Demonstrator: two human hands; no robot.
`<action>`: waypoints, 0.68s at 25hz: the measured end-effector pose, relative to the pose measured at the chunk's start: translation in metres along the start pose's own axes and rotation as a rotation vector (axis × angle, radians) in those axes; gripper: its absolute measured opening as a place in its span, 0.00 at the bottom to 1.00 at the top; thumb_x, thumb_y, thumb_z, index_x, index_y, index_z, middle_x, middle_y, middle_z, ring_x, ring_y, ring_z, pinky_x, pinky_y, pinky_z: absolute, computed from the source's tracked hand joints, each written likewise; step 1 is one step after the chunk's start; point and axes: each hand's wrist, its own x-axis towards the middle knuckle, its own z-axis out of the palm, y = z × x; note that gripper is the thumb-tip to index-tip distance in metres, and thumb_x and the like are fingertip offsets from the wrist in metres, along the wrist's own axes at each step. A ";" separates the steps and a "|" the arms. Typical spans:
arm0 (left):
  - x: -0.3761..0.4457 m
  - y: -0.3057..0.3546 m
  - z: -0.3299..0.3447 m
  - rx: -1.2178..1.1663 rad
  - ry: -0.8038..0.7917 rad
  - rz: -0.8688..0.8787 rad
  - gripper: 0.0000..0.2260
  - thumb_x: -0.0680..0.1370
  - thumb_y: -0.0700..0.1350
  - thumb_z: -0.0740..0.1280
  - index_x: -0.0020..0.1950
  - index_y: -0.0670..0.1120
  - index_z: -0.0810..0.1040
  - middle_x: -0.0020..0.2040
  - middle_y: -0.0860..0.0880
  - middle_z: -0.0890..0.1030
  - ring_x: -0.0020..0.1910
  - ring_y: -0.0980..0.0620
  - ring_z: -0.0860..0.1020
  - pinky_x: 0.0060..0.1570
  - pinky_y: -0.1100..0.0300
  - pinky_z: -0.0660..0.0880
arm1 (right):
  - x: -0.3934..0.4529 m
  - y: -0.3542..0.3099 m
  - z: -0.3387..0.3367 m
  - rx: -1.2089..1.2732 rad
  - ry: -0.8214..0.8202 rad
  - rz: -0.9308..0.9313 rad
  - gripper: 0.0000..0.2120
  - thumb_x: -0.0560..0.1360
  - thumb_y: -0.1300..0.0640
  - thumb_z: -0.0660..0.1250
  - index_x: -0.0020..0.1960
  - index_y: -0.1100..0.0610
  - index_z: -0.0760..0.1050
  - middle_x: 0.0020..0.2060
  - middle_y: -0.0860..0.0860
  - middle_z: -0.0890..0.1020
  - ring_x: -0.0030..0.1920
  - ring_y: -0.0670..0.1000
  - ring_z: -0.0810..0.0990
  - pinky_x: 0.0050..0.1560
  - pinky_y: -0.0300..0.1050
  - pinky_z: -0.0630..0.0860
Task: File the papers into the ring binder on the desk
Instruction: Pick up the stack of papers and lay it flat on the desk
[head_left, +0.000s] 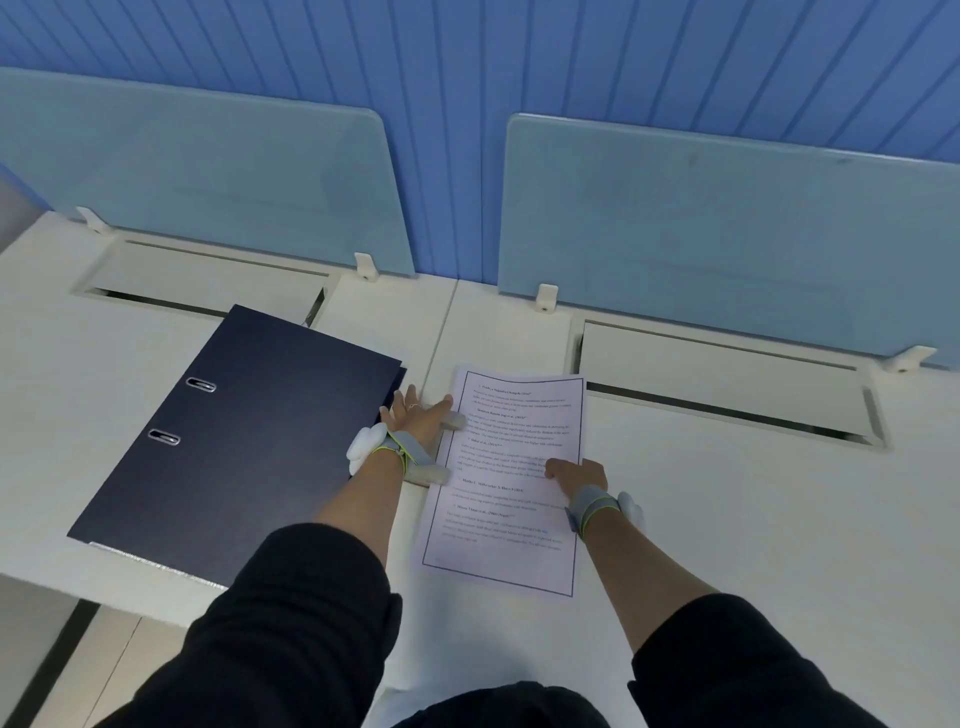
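A dark navy ring binder (244, 441) lies shut on the white desk (701, 519), at the left, tilted, with two metal slots on its cover. To its right lies a stack of printed white papers (511, 499) with a thin dark border. My left hand (415, 415) rests flat with fingers spread, between the binder's right edge and the papers' upper left corner; its fingertips touch the binder's edge. My right hand (576, 475) presses down on the papers' right side, fingers curled on the sheet. Both wrists wear grey bands with white pads.
Two pale blue divider screens (727, 234) stand along the back of the desk. Cable-tray flaps (717, 374) are set into the desktop behind the binder and behind the papers. The desk's front edge runs at lower left, with floor below.
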 end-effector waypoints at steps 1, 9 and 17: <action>0.004 -0.003 0.000 0.021 0.002 -0.010 0.46 0.66 0.66 0.59 0.79 0.50 0.46 0.80 0.50 0.43 0.78 0.44 0.38 0.77 0.47 0.39 | 0.001 -0.002 0.000 0.005 0.003 0.008 0.23 0.69 0.62 0.67 0.64 0.65 0.72 0.48 0.58 0.76 0.47 0.55 0.75 0.47 0.41 0.71; 0.003 -0.007 0.004 0.268 0.037 0.035 0.51 0.66 0.62 0.69 0.79 0.47 0.44 0.80 0.45 0.44 0.78 0.40 0.41 0.76 0.45 0.42 | -0.007 -0.001 -0.002 0.033 0.008 -0.028 0.26 0.70 0.62 0.65 0.68 0.65 0.69 0.57 0.59 0.78 0.52 0.56 0.76 0.49 0.42 0.73; -0.047 0.002 0.033 0.642 0.209 0.266 0.42 0.72 0.55 0.68 0.79 0.49 0.48 0.80 0.45 0.42 0.78 0.40 0.39 0.75 0.41 0.45 | -0.025 0.025 -0.026 -0.061 0.165 -0.092 0.22 0.74 0.62 0.61 0.68 0.65 0.68 0.65 0.59 0.76 0.63 0.58 0.76 0.62 0.44 0.73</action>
